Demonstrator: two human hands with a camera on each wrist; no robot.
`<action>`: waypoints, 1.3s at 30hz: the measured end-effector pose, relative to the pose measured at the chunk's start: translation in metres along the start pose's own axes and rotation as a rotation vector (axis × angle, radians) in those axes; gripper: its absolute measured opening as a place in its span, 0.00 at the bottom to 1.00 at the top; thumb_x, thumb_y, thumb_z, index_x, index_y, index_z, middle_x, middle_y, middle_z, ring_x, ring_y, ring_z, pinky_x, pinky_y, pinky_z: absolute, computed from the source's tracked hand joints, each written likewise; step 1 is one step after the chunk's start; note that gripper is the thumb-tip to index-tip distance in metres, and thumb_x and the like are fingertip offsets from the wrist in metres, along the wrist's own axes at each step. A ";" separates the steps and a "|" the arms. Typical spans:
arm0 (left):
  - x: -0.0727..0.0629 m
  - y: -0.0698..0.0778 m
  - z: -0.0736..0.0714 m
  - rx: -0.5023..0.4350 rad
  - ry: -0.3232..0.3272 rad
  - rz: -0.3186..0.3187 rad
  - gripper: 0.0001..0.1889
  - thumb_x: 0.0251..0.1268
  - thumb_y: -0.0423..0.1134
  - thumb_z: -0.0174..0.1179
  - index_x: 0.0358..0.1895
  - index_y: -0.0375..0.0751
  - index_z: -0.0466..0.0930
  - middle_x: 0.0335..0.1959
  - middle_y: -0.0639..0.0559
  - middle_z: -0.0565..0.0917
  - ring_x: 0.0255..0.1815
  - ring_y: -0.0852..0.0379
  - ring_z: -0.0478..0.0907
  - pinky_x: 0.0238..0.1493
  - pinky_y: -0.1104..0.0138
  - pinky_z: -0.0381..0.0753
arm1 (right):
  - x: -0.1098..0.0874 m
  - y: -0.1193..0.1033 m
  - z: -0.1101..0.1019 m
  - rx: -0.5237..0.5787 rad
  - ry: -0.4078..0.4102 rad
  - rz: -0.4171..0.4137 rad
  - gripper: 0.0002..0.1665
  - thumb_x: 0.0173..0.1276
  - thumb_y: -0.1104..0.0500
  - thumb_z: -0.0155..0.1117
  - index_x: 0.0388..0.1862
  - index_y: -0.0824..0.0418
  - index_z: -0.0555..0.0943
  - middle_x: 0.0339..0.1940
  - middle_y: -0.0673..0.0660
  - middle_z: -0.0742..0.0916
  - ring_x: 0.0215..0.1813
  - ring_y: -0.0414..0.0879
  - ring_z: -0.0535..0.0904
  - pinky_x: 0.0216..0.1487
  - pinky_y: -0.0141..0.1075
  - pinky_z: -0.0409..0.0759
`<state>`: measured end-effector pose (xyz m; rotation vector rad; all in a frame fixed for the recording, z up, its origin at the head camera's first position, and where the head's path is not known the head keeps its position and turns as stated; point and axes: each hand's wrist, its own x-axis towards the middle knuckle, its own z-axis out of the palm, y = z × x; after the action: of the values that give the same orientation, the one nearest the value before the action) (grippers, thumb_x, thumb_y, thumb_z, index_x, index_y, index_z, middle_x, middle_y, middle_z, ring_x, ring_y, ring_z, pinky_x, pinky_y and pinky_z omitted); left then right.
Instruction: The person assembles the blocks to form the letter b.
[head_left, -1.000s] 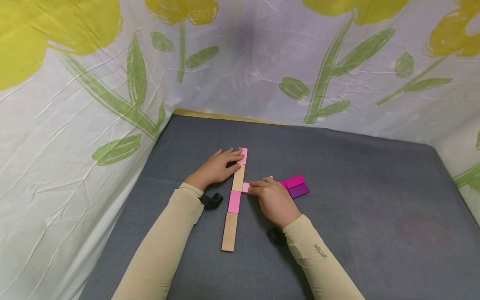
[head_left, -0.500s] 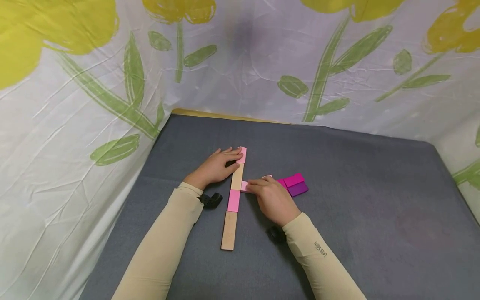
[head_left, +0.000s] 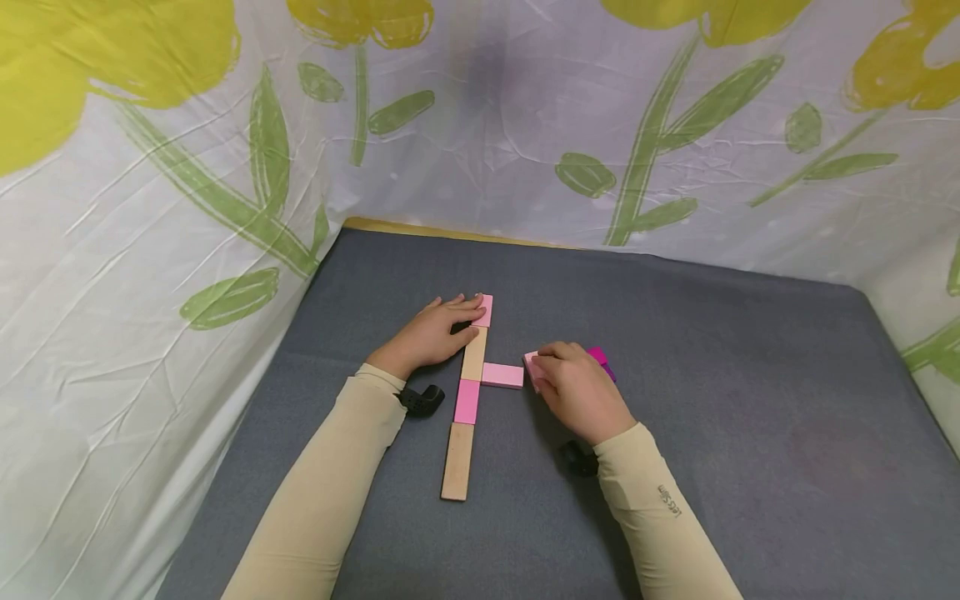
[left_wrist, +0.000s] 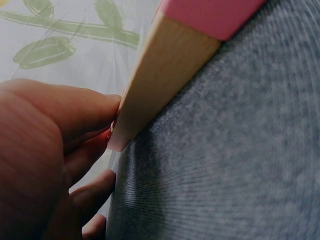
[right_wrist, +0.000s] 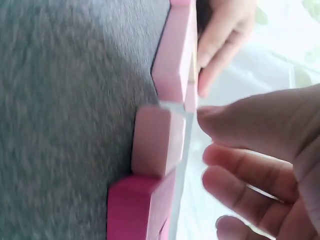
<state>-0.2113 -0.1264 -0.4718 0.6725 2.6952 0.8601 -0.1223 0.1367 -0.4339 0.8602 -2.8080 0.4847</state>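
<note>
Blocks lie end to end in a column on the table. My left hand [head_left: 431, 332] rests along its far end, fingers on the top pink block [head_left: 487, 312] and thumb by a plain wooden block [head_left: 475, 354]. In the left wrist view the thumb tip touches the wooden block [left_wrist: 160, 65]. A light pink block [head_left: 502, 376] juts right from the column. My right hand [head_left: 585, 387] hovers over another light pink block [head_left: 530, 367]; in the right wrist view its loosely bent fingers stand apart from that block [right_wrist: 152, 142]. A magenta block [right_wrist: 130, 207] adjoins it.
Nearer in the column lie a pink block [head_left: 467, 402] and a second plain wooden block [head_left: 457, 462]. Beyond the right hand show a magenta block [head_left: 597, 355] and a sliver of purple block [head_left: 610, 372]. A flower-printed curtain [head_left: 495, 125] hangs behind the dark table [head_left: 750, 417].
My right hand has let go of the jutting light pink block and moved right over the light pink and magenta blocks. The left hand has stayed in place.
</note>
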 end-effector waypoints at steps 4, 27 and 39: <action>-0.001 -0.002 0.000 0.000 -0.001 0.004 0.27 0.83 0.45 0.55 0.80 0.47 0.68 0.84 0.53 0.61 0.86 0.47 0.54 0.87 0.47 0.40 | -0.002 0.004 0.001 0.007 -0.009 0.056 0.12 0.64 0.63 0.77 0.44 0.67 0.90 0.48 0.62 0.89 0.49 0.57 0.84 0.52 0.48 0.87; -0.003 0.000 -0.003 -0.001 -0.014 0.010 0.27 0.84 0.46 0.54 0.80 0.47 0.67 0.84 0.53 0.61 0.86 0.47 0.53 0.87 0.48 0.39 | -0.022 0.008 0.006 -0.035 0.012 -0.004 0.15 0.62 0.62 0.80 0.47 0.63 0.93 0.51 0.60 0.90 0.47 0.56 0.82 0.48 0.49 0.84; -0.001 0.002 -0.002 -0.010 -0.012 -0.005 0.27 0.83 0.45 0.55 0.80 0.47 0.68 0.84 0.54 0.61 0.86 0.47 0.53 0.87 0.48 0.39 | -0.033 0.006 0.002 -0.046 -0.010 -0.018 0.17 0.61 0.65 0.78 0.50 0.62 0.92 0.55 0.57 0.91 0.51 0.54 0.82 0.48 0.49 0.81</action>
<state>-0.2099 -0.1263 -0.4692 0.6663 2.6786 0.8654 -0.0986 0.1580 -0.4453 0.8795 -2.8059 0.4122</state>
